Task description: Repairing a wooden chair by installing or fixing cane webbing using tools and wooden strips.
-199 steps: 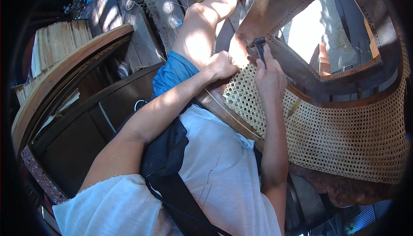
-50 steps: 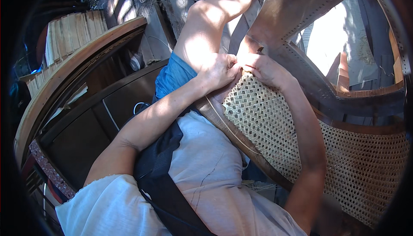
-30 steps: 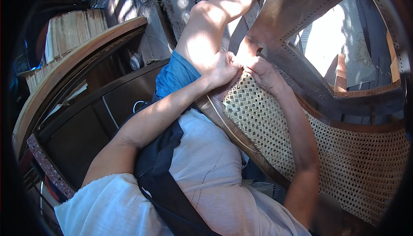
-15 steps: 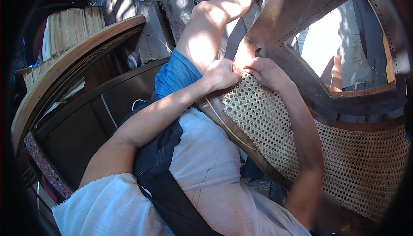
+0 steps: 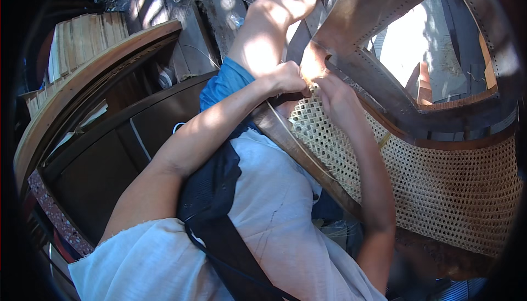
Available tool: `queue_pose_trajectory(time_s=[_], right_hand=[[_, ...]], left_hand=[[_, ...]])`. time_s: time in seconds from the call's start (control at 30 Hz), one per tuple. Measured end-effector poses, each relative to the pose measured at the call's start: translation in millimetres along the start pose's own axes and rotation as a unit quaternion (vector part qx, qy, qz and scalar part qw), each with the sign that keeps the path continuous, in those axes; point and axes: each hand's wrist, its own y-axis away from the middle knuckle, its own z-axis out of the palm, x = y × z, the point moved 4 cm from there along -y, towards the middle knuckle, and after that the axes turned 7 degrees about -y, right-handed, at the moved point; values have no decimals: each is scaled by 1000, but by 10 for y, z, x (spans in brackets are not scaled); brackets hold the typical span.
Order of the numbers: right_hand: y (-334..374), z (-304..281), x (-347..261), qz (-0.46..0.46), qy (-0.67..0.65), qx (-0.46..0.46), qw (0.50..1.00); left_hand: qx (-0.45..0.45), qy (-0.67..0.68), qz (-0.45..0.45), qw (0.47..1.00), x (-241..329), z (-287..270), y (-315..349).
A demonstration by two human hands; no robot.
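Left hand [image 5: 288, 77] and right hand [image 5: 336, 95] are meeting, fingers pinching at the corner of cane webbing [image 5: 439, 180] on a wooden chair frame [image 5: 384, 76].

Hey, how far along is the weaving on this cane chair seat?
The pale woven cane panel already fills most of the dark wooden chair frame. In hand: the left hand and right hand pinch at the panel's top corner, by the frame. Left to do: the frame's upper opening has no cane; its edge holes stand empty.
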Motion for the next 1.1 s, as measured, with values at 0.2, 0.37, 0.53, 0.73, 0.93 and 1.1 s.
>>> queue_pose_trajectory(time_s=[0.2,0.37,0.53,0.73,0.93,1.1], right_hand=[[844,393,-859,175,-54,-24,983],[901,708,-661,171,-69,137,973],[918,757,-566,253,-82,196,944],[894,785,-627,225,-37,203,952],[831,769,-676,197,-1,181,964],[863,763,-652,185,-5,163,969]], left_hand=[[-31,14,21,999,160,-145,158],[54,-20,29,998,113,-391,210],[168,-149,133,965,62,-807,694],[149,-212,267,928,-47,74,735],[188,-182,283,923,-152,228,600],[225,-193,257,920,-99,295,631]])
